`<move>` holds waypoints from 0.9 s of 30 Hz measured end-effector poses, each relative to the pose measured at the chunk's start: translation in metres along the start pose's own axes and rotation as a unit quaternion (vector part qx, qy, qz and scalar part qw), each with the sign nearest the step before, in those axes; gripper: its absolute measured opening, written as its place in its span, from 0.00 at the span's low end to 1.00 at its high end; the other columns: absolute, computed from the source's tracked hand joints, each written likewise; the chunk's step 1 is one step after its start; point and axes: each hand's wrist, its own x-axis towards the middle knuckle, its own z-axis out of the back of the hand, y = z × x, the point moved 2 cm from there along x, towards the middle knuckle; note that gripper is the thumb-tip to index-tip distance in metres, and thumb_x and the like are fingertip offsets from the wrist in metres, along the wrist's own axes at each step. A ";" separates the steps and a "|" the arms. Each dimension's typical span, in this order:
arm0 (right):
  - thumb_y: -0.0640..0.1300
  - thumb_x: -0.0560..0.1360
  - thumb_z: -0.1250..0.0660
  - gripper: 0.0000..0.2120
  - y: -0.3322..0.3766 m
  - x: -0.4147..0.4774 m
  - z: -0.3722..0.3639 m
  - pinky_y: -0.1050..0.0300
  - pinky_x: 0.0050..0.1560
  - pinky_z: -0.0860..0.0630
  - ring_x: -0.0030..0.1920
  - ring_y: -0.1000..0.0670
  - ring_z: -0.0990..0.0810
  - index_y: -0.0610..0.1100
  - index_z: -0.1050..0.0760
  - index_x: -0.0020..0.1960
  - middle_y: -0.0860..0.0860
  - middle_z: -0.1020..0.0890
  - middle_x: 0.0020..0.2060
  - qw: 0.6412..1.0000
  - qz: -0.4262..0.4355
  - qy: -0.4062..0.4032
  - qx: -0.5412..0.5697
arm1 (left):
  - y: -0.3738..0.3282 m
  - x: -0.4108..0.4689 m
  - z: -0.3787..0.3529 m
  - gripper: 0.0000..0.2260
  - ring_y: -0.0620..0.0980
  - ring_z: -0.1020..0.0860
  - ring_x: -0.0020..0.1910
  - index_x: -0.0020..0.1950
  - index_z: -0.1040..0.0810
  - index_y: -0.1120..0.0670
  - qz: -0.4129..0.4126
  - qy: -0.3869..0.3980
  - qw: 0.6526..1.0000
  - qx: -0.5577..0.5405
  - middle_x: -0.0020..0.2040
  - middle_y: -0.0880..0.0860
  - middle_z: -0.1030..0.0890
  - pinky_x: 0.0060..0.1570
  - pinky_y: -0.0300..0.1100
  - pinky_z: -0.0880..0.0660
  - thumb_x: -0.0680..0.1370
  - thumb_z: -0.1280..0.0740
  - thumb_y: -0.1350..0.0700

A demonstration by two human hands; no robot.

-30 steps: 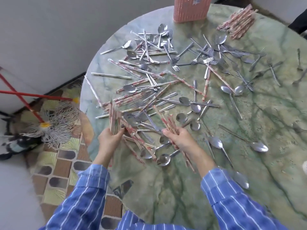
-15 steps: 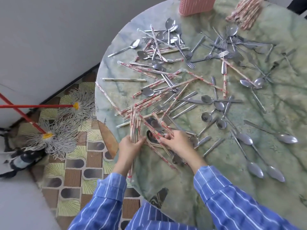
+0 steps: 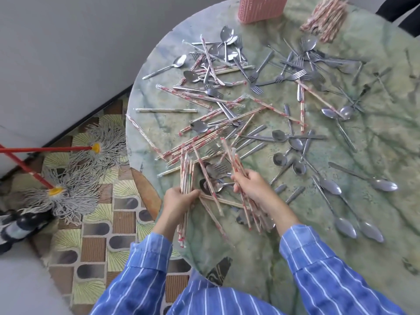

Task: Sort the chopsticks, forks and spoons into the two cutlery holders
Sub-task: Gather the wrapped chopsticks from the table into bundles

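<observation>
Green marble tabletop (image 3: pixel 341 235) carries spoons (image 3: pixel 384 185), forks (image 3: pixel 293 76) and loose chopsticks (image 3: pixel 204 96), all short of the pink holder (image 3: pixel 261 7). Left hand (image 3: pixel 179 201) grips a chopstick bundle (image 3: pixel 186 173) pointing toward that holder. Right hand (image 3: pixel 252 187), nearer the holder, grips a looser bunch (image 3: pixel 236 162).

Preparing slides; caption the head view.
The left hand and right hand each grip paper-wrapped wooden chopsticks amid scattered steel spoons on a round green marble table.
</observation>
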 end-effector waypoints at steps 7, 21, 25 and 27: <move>0.57 0.70 0.30 0.13 -0.006 0.015 -0.039 0.59 0.36 0.30 0.39 0.50 0.21 0.48 0.24 0.39 0.54 0.21 0.33 0.992 0.009 -0.044 -0.121 | -0.009 -0.015 0.005 0.08 0.49 0.20 0.36 0.50 0.23 0.59 -0.023 0.008 0.992 -0.124 0.41 0.55 0.17 0.41 0.43 0.21 0.79 0.33 0.54; 0.48 0.77 0.35 0.08 -0.002 0.007 0.036 0.61 0.36 0.27 0.34 0.53 0.26 0.46 0.23 0.42 0.50 0.23 0.35 0.989 -0.002 -0.032 0.144 | -0.039 -0.021 -0.015 0.07 0.47 0.24 0.27 0.43 0.18 0.56 -0.227 0.136 0.959 0.103 0.32 0.56 0.19 0.30 0.40 0.24 0.72 0.25 0.54; 0.46 0.79 0.36 0.09 -0.020 -0.001 0.075 0.59 0.33 0.30 0.31 0.53 0.31 0.45 0.21 0.43 0.51 0.20 0.33 0.958 -0.018 -0.115 0.263 | -0.046 -0.014 -0.045 0.06 0.42 0.24 0.28 0.39 0.22 0.51 -0.324 0.167 0.893 0.264 0.32 0.49 0.21 0.34 0.38 0.27 0.69 0.25 0.57; 0.43 0.79 0.37 0.06 -0.026 -0.009 0.086 0.60 0.28 0.31 0.29 0.54 0.30 0.47 0.21 0.48 0.53 0.19 0.30 0.936 -0.025 -0.158 0.313 | -0.049 -0.014 -0.055 0.05 0.48 0.21 0.33 0.40 0.23 0.52 -0.349 0.181 0.859 0.328 0.33 0.49 0.21 0.35 0.38 0.29 0.69 0.28 0.58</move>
